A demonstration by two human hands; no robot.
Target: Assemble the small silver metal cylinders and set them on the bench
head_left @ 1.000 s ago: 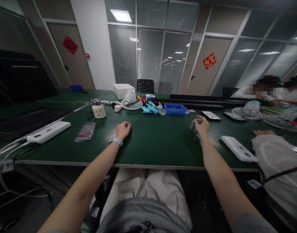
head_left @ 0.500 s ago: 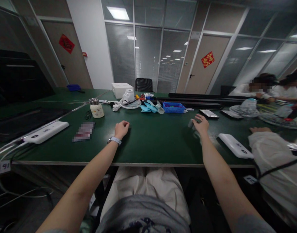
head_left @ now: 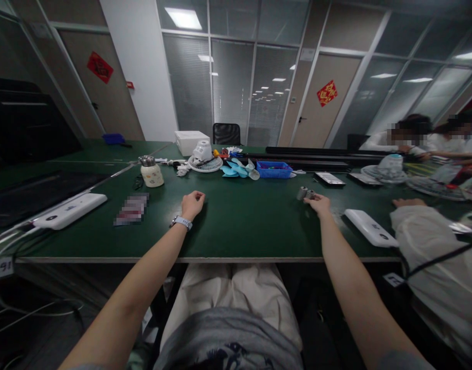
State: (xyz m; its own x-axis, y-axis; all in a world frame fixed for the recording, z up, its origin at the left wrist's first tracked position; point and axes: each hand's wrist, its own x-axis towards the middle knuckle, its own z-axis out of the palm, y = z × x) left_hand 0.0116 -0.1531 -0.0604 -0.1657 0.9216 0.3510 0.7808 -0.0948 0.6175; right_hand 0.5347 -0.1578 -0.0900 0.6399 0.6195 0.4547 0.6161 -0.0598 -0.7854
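Observation:
My right hand (head_left: 320, 203) is over the right half of the green table (head_left: 243, 226), with its fingertips closed on a small grey metal cylinder (head_left: 309, 194). A second metal cylinder (head_left: 302, 192) stands just left of it, close beside or touching it. On the left, my left hand (head_left: 192, 204) rests on the table with fingers curled and pressed together. Whatever those fingers hold, if anything, is hidden. A watch (head_left: 181, 222) is on the left wrist.
Behind the hands lie light-blue fan blades (head_left: 236, 168), a blue basket (head_left: 274, 169), and a white fan part (head_left: 202, 152). A cream bottle (head_left: 152, 174) and white power bank (head_left: 71, 210) are left. Another power bank (head_left: 370, 227) and a co-worker's sleeve (head_left: 421, 223) are right.
The fingers of my right hand have come down and closed at the metal cylinder, which now shows clearly beside the other. My left hand holds its place. The view has shifted slightly.

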